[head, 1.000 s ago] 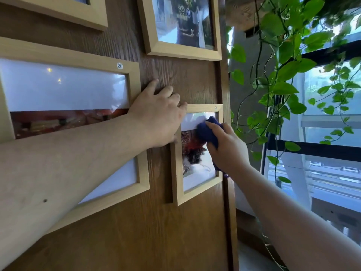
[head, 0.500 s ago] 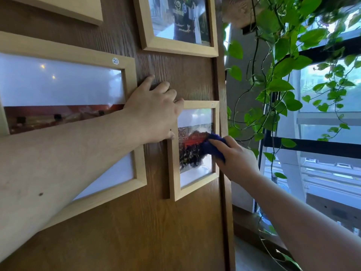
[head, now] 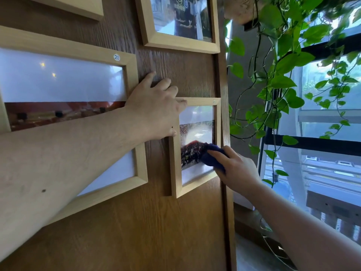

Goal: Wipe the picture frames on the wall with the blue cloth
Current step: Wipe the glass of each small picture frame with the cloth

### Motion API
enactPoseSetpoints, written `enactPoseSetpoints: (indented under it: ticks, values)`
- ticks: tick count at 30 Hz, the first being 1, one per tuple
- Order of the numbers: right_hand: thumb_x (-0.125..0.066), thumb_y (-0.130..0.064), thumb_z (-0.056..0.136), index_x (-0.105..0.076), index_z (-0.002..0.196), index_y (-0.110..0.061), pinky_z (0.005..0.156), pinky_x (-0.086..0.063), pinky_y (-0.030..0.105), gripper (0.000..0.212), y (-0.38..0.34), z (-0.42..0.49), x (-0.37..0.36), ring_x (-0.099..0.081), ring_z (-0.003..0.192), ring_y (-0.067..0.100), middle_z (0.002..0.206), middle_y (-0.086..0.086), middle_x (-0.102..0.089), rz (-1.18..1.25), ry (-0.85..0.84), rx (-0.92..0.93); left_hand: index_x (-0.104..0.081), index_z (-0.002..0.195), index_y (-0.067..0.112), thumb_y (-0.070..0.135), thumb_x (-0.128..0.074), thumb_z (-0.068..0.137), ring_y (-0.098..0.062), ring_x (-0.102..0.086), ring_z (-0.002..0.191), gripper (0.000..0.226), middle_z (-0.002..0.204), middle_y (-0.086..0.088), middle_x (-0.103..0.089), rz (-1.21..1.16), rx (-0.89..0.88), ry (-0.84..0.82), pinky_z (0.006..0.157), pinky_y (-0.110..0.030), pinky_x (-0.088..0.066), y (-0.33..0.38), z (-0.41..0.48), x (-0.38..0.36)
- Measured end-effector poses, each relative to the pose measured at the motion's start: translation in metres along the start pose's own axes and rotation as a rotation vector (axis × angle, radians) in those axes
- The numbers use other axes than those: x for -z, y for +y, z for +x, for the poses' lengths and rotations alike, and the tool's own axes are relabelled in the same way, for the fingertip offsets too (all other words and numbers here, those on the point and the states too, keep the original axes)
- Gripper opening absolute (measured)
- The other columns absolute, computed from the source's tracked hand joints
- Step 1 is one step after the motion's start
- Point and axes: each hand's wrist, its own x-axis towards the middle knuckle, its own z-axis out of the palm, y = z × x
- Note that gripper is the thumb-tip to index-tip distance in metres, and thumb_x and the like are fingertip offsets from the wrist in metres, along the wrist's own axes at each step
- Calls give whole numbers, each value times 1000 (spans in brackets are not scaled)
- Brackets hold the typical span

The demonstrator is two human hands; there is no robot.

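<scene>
"20" sticker [head: 116, 57] on large frame [head: 129, 61]

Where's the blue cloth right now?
The blue cloth is under the right hand, pressed on the small frame's glass near its lower right.

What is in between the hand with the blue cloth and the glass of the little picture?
Only the blue cloth. In the head view the right hand presses it against the glass of the small frame, low on the right side.
</scene>
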Motion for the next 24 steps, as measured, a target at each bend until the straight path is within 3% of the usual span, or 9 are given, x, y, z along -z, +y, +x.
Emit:
enactPoseSetpoints:
  ticks: [3, 11, 15, 24]
  values:
    - [-56, -28, 79, -50, 126, -28, 44, -50, 37, 48, 0, -9, -3, -61, 68, 25, 104, 0, -57, 1, -43, -2, -36, 144, 29, 67, -55, 77, -31, -24, 141, 79, 149, -11, -37, 1, 3, -12, 116, -58, -14, 0, 1, -1]
    - [-56, -32, 84, -41, 131, -31, 57, -54, 41, 49, -46, -14, 5, -61, 78, 21, 119, -1, -54, 206, -138, 227, -37, 144, 28, 67, -55, 78, -31, -24, 141, 79, 150, -11, -37, 10, 15, -38, 115, -58, -15, 3, 2, 1]
    - [-52, -33, 85, -44, 130, -30, 53, -54, 39, 45, -43, -13, 9, -61, 76, 20, 115, 1, -55, 147, -149, 277, -37, 143, 29, 67, -57, 77, -31, -23, 141, 79, 149, -10, -37, -1, 22, -53, 115, -59, -15, 2, 3, 2]
    - [-55, -29, 83, -48, 126, -27, 49, -51, 38, 44, 0, -17, 15, -63, 74, 24, 104, 1, -58, -92, -240, 123, -35, 145, 29, 64, -56, 79, -31, -19, 143, 77, 151, -10, -34, -15, 37, -74, 116, -58, -13, 5, 2, 4]
